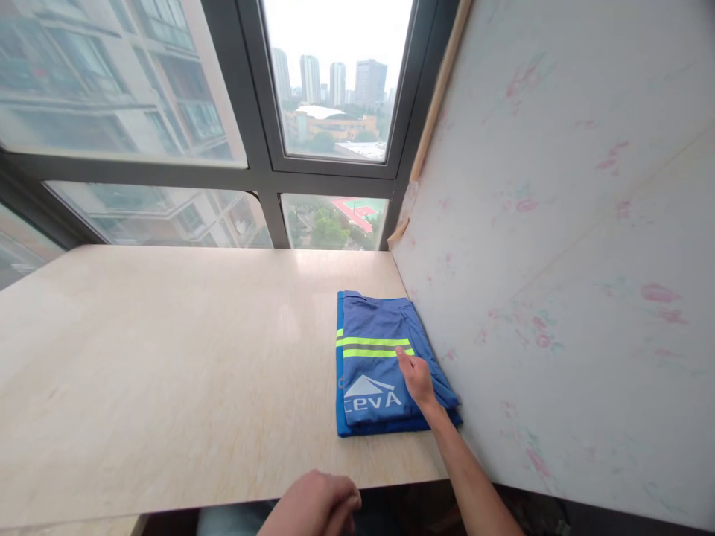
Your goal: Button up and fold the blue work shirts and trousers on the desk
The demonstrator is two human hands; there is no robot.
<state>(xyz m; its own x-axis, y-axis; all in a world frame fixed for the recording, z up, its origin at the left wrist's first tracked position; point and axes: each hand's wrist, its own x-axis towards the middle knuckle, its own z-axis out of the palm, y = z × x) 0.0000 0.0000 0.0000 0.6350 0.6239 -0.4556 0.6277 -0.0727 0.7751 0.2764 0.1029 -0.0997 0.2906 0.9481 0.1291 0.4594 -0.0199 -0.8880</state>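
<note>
The folded clothes (380, 314) are matt woven cloth, lightly creased, with 2 bright yellow-green bands (369, 342) edging a smooth grey strip. Beneath the clothes, the window ledge (195, 357) looks like polished stone, smooth and faintly glossy. Beyond them, the window frame (184, 173) has a smooth, satin, metal-like finish around shiny glass (338, 33). Right of them, the wall (586, 253) looks papery, low in sheen.

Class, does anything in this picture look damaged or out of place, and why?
Yes: the tan trim beside the window frame looks damaged. Low down, its straight run breaks and a ragged flap juts out. The folded blue clothing under the right hand shows no clear damage.
</note>
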